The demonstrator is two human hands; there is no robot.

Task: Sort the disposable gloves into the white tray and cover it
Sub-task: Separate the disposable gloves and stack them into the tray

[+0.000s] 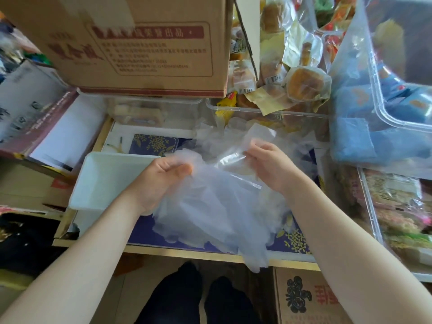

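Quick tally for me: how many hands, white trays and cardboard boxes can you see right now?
Hands: 2, left hand and right hand, both holding the bunch of clear gloves
White trays: 1
Cardboard boxes: 2, one at the back, one on the floor
Total: 5

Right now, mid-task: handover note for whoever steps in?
Left hand: fingers pinch the bunch of clear disposable gloves at its top.
Right hand: fingers pinch a clear plastic sheet or bag at the top of the same bunch.
Gloves hang above the patterned mat; more loose ones lie behind the hands.
White tray sits left of the hands, nothing visible in it.
Done: gloves gathered. Left: put them in the tray, cover it. No lid identified in view.
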